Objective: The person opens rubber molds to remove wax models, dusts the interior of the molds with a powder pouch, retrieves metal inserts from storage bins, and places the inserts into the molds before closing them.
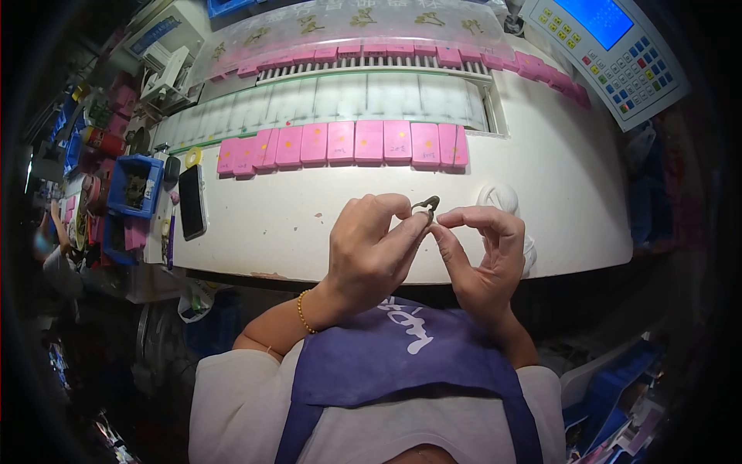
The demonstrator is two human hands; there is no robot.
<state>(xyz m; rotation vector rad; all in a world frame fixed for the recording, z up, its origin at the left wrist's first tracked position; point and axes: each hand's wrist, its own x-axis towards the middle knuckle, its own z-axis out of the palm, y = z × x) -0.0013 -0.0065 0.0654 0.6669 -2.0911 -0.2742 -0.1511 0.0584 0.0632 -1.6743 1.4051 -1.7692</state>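
Between the thumb and fingers of my left hand (371,240) is a small dark green curved piece (430,204), raised above the front of the white table. Its top end bends over, and my fingertips cover part of it. My right hand (485,259) comes in from the other side, thumb and index finger pinched at the lower end of the same piece. A bundle of white cloth or cord (499,199) lies just behind my right hand. Beyond both hands runs a row of pink blocks (341,144) with handwritten marks.
A phone (192,203) and a yellow tape roll (193,157) lie at the left. Behind the pink row is a long lit panel (325,104), then a clear sheet (340,27) over green pieces. A keypad device (618,58) stands back right; a blue bin (134,185) sits left.
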